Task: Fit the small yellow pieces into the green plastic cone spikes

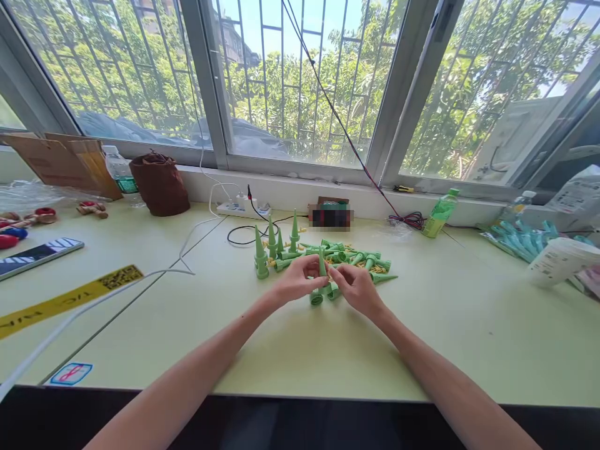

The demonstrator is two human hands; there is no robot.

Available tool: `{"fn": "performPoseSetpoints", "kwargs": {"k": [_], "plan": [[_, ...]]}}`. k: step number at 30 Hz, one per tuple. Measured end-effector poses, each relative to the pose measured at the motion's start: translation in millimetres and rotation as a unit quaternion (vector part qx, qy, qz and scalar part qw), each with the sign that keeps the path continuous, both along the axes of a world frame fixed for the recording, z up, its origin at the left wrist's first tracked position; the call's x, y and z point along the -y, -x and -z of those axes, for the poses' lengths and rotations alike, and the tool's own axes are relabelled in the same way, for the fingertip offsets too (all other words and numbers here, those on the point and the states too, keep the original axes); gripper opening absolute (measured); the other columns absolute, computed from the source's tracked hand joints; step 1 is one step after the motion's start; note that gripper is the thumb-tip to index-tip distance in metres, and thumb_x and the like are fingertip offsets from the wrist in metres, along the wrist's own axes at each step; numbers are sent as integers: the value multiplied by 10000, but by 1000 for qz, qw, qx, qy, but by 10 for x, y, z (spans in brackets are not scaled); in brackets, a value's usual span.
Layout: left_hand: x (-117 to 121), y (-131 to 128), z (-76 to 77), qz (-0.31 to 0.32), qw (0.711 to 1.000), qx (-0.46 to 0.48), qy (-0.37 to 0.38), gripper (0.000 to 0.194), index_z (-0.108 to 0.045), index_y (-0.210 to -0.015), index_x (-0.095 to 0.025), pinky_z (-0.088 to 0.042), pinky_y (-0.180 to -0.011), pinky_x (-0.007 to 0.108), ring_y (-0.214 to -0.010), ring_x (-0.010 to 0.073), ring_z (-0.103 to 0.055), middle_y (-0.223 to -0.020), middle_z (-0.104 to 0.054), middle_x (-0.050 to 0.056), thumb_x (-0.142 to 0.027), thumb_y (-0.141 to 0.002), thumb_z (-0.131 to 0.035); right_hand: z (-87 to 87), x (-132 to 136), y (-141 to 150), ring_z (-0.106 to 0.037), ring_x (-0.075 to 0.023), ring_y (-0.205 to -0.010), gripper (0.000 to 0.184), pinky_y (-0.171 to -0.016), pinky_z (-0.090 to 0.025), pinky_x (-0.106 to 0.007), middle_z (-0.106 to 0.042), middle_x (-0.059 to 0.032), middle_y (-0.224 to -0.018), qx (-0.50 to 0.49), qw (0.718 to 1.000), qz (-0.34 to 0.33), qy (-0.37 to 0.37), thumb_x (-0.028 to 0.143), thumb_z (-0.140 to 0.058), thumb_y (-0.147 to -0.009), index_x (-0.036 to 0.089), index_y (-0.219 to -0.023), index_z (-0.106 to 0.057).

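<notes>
A green plastic plant watering spike [322, 262] stands point up in my left hand [300, 278], whose fingers are closed around it. From the other side, my right hand [357, 287] pinches close against the spike; what lies between its fingertips is hidden. Behind and beside my hands is a pile of loose green spikes and caps [359, 258], with small yellow pieces [379, 269] among them. Left of the pile, several green spikes [260, 253] stand upright, some with yellow pieces at their sides. Below my fingers, a green cap [317, 299] lies on the table.
A power strip [244, 206] with cables sits by the window. Along the back are a brown bag [159, 184], a pixelated box [330, 215] and a green bottle [440, 214]. A phone [40, 257] and yellow tape [70, 300] lie left; a white cup [565, 261] lies right.
</notes>
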State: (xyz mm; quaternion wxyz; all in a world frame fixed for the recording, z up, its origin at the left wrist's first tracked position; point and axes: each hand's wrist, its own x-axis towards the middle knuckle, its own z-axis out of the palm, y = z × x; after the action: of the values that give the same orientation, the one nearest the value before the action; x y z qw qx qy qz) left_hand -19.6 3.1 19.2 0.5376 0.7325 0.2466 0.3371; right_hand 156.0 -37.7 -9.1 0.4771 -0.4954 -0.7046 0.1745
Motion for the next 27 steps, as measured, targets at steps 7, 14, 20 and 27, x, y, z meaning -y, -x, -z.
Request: {"fn": "performPoseSetpoints", "kwargs": {"k": [7, 14, 20, 27], "plan": [[-35, 39, -24, -23, 996, 16, 86, 267, -599, -883, -151, -229, -420, 173, -508, 49, -354, -670, -508, -22, -340, -738, -719, -24, 30, -18, -525, -118, -554, 291, -527, -434, -248, -657, -42, -853, -27, 999, -34, -5, 371, -588, -884, 177, -1100, -606], [-67, 48, -5, -23, 994, 28, 103, 254, -608, -879, -160, -194, -419, 188, -476, 41, -311, -659, -500, -29, -319, -721, -730, -6, 9, -34, -593, -155, -662, 256, -604, -510, -281, -693, -81, -951, -22, 998, -48, -21, 336, -588, -891, 173, -1072, -670], [-54, 56, -6, -18, 995, 17, 101, 238, -605, -874, -158, -195, -425, 191, -496, 48, -316, -677, -484, -24, -313, -735, -719, 34, -24, -47, -616, -175, -685, 229, -611, -501, -286, -685, -70, -847, -31, 998, -50, -10, 339, -600, -885, 165, -1011, -678], [-33, 63, -29, -17, 996, 3, 92, 268, -591, -866, -149, -207, -428, 185, -520, 56, -318, -669, -487, -18, -341, -731, -721, 38, -23, -44, -524, -137, -574, 211, -543, -425, -251, -627, -29, -707, -9, 999, -52, -5, 352, -578, -892, 158, -902, -661]]}}
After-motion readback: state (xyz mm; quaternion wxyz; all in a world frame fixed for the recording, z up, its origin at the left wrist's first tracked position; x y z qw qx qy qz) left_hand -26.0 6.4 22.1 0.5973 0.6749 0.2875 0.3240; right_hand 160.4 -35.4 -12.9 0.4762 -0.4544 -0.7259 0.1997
